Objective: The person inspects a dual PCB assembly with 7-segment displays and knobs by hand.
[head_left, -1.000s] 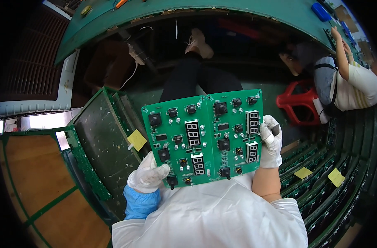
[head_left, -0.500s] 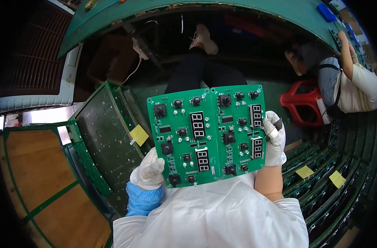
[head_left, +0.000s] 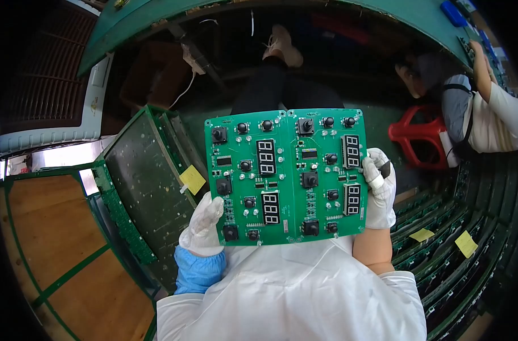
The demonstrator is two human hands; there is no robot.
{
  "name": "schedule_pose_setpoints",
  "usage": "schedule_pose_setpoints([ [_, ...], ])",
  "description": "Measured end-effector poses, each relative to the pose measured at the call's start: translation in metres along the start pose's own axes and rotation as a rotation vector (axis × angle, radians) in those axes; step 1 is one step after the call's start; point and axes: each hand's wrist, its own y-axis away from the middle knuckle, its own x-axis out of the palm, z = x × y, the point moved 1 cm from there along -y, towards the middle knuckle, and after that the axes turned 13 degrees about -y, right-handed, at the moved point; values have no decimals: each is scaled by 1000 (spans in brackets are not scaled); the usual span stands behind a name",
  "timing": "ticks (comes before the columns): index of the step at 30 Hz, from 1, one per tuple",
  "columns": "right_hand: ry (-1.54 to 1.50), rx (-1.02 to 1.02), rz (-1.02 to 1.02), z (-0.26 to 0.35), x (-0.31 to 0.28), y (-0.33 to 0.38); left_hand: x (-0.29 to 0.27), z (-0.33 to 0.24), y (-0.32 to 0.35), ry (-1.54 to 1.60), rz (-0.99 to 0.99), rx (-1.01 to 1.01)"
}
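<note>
A green circuit board (head_left: 292, 199) is held up in front of my body, its component side toward me. It carries black push buttons, several chips and several digit displays, set out in two matching halves. My left hand (head_left: 204, 226), in a white glove with a blue sleeve cover, grips the lower left edge. On the right edge, my right hand (head_left: 379, 190), also in a white glove, is closed around the board. A small dark piece (head_left: 385, 169) shows at the right hand's fingers; what it is I cannot make out. The fingers behind the board are hidden.
Racks of upright boards (head_left: 440, 250) with yellow notes stand at the right. A dark green bin (head_left: 142, 176) with a yellow note is at the left, beside wooden panels (head_left: 82, 227). Ahead runs a green bench (head_left: 173, 20). A co-worker (head_left: 486, 113) sits near a red stool (head_left: 415, 136).
The board has tipped a little and levelled out, its lower edge moving up. Both hands keep their hold on its sides.
</note>
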Motion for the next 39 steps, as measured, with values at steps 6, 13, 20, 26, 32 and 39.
schedule_pose_setpoints([
  [6,-63,-33,2,-6,-3,1,8,-2,-3,-77,-40,28],
  [13,-78,-29,18,-5,-2,2,8,-2,-5,-151,-74,72],
  [20,-127,-20,19,-7,-3,0,8,-3,-8,-267,-66,115],
  [26,-168,-22,38,-5,-1,2,2,-2,-4,-337,-88,95],
  [32,-162,-21,54,-6,-4,2,-3,0,-1,-386,-138,57],
  [39,-160,-3,38,-5,-4,2,23,-9,-6,-248,-153,101],
])
